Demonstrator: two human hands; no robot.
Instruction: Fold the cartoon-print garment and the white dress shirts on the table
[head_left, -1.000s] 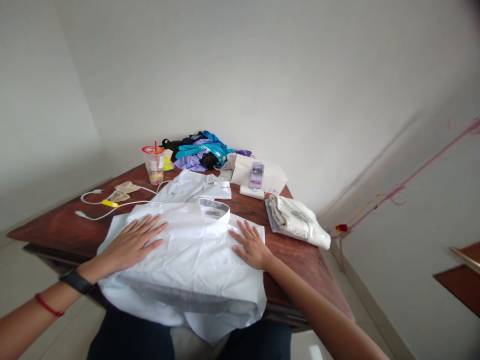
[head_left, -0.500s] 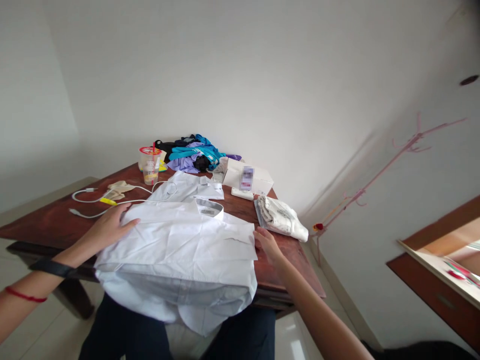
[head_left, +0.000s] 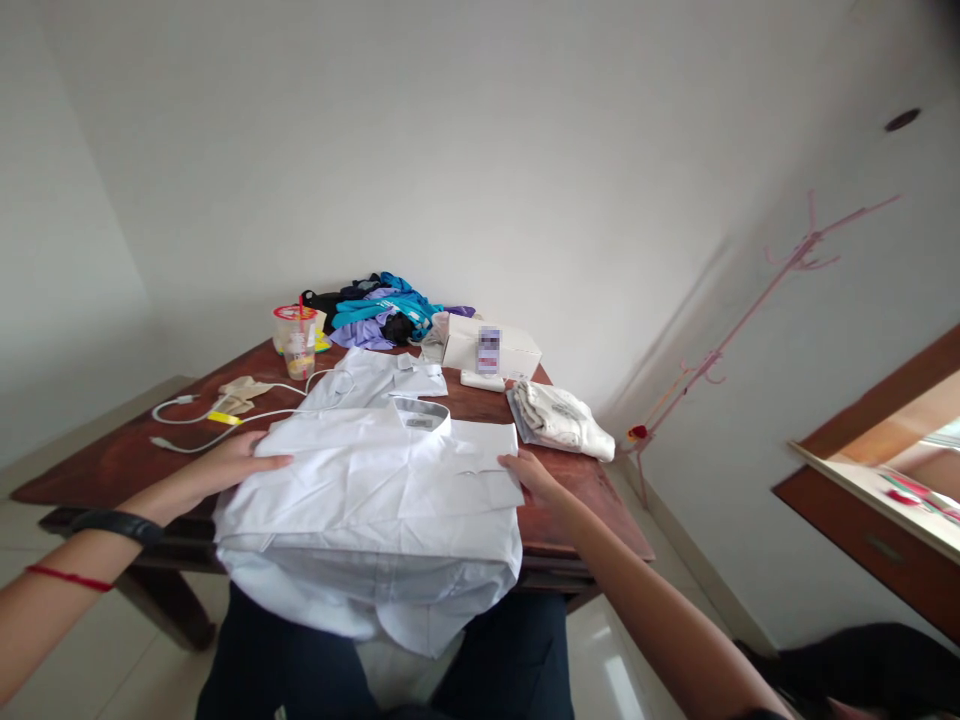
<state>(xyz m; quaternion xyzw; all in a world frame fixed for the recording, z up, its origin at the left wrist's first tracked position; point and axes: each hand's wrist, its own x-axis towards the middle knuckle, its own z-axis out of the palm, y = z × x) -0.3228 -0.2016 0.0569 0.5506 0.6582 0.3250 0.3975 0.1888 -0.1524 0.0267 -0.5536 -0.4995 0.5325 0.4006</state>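
Observation:
A white collared shirt (head_left: 367,490) lies over the front of the table, its lower part hanging off the edge toward my lap. Its grey-lined collar (head_left: 422,416) points away from me. My left hand (head_left: 244,460) grips the shirt's left side, thumb on top and the other fingers mostly hidden. On the opposite side my right hand (head_left: 527,474) pinches the right edge, thumb over the cloth. Just beyond the collar lies another white garment (head_left: 371,376), with a white cable (head_left: 285,411) running across its left part.
Behind are a plastic cup with straw (head_left: 301,350), a heap of clothes (head_left: 390,312) and a white box (head_left: 510,348). Folded white cloth (head_left: 566,418) lies at the right of the wooden table (head_left: 600,510). A pink coat stand (head_left: 757,300) leans in view at the right.
My right hand has closed on the shirt's right edge. My left hand keeps its place at the left side. The whole view has shifted slightly.

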